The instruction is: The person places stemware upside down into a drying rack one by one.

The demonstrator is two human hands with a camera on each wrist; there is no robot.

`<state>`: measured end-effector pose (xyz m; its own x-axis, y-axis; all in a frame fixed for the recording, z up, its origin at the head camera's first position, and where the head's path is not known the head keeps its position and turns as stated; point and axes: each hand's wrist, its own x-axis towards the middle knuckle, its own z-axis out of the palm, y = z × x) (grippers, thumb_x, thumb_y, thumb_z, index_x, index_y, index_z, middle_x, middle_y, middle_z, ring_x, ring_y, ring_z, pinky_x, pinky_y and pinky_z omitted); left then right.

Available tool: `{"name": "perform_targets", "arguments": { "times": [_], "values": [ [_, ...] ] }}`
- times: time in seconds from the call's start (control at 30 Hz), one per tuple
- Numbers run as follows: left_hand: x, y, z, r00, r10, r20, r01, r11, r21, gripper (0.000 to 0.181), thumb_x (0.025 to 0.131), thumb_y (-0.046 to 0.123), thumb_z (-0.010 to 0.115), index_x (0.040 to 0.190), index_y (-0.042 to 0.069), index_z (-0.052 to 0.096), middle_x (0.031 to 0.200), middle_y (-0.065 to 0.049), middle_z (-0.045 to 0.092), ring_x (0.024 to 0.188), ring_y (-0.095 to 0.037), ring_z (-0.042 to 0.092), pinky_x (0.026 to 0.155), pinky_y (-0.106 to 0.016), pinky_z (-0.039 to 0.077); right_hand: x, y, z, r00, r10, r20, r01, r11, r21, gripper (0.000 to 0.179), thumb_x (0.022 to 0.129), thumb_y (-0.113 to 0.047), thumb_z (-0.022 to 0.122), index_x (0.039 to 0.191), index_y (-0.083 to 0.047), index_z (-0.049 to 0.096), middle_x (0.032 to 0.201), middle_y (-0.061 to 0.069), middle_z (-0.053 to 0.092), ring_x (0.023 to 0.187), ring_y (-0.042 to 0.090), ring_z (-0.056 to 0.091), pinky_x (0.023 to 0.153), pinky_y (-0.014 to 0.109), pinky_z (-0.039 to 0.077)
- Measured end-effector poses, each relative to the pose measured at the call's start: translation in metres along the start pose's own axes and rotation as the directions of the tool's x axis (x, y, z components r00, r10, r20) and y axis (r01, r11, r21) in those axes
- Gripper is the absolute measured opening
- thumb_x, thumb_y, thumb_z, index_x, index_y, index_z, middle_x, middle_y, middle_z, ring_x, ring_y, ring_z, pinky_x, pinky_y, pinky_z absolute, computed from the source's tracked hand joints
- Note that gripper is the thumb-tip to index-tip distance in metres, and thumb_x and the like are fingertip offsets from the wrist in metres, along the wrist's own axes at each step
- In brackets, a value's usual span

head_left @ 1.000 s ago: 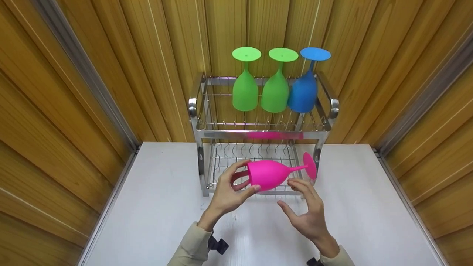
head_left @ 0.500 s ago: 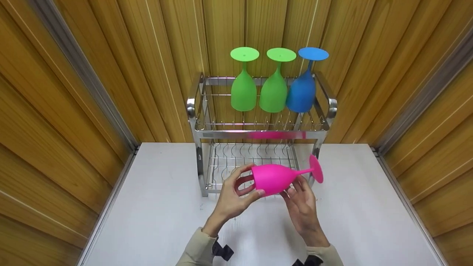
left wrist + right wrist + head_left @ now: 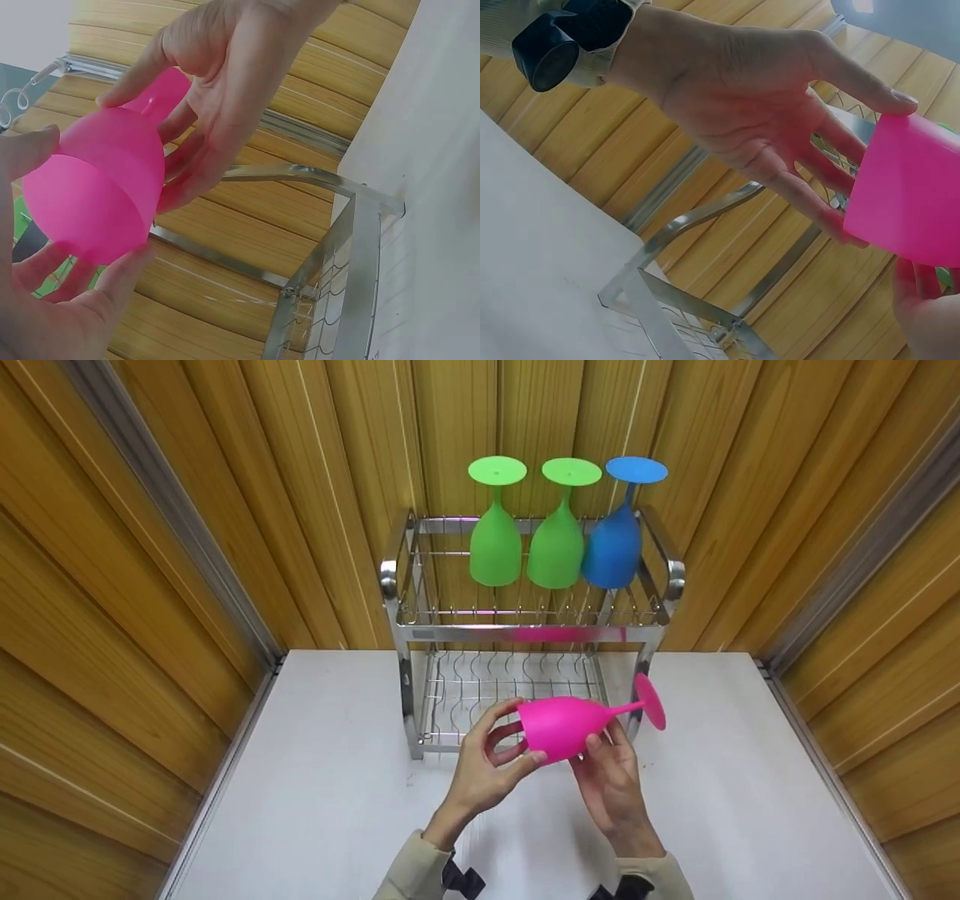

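Observation:
A pink wine goblet [image 3: 562,727] is held on its side in front of the rack, its foot pointing right. My left hand [image 3: 484,772] grips the bowl at the rim, thumb on the near side and fingers round the far side. At the stem end of the bowl, my right hand [image 3: 611,780] holds it with the thumb in front and the other fingers partly hidden behind. The left wrist view shows the goblet's mouth [image 3: 82,206] beside the right hand [image 3: 225,90]. In the right wrist view, the left hand [image 3: 750,112] pinches the rim edge.
A two-tier metal rack [image 3: 532,634] stands behind the hands. On its upper tier two green goblets [image 3: 496,547] [image 3: 556,551] and a blue goblet [image 3: 613,551] sit upside down. The white table [image 3: 322,780] meets wood-panelled walls [image 3: 150,585] on three sides.
My right hand, apart from the goblet a second ago with its fingers spread, has come up and taken hold of the bowl. The goblet and left hand have shifted slightly right and down.

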<state>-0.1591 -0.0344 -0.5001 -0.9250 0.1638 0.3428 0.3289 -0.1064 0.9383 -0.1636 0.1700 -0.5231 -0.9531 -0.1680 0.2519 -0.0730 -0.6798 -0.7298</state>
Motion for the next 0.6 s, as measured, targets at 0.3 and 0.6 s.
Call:
{"name": "perform_targets", "arguments": {
  "times": [0.3,0.6],
  "values": [
    [-0.001,0.003,-0.004,1.0,0.003,0.015,-0.003,1.0,-0.024,0.082,0.088,0.019,0.088,0.157,0.004,0.047,0.156,-0.015,0.05,0.133,-0.037,0.063,0.103,-0.041,0.061,0.004,-0.005,0.003,1.0,-0.02,0.014,0.02,1.0,-0.003,0.05,0.111,0.001,0.048,0.157,-0.018,0.045,0.149,0.0,0.054,0.138,0.018,0.057,0.121,0.038,0.048],
    [-0.002,-0.001,-0.036,0.997,0.069,-0.019,-0.065,0.985,0.157,0.071,0.091,0.023,0.084,0.153,0.009,0.053,0.154,-0.009,0.058,0.135,-0.035,0.065,0.107,-0.042,0.06,0.016,-0.021,0.01,0.996,-0.061,0.069,0.071,0.986,-0.151,0.051,0.106,0.005,0.058,0.153,-0.008,0.046,0.146,0.006,0.055,0.134,0.022,0.058,0.115,0.041,0.054]
  ]
}}
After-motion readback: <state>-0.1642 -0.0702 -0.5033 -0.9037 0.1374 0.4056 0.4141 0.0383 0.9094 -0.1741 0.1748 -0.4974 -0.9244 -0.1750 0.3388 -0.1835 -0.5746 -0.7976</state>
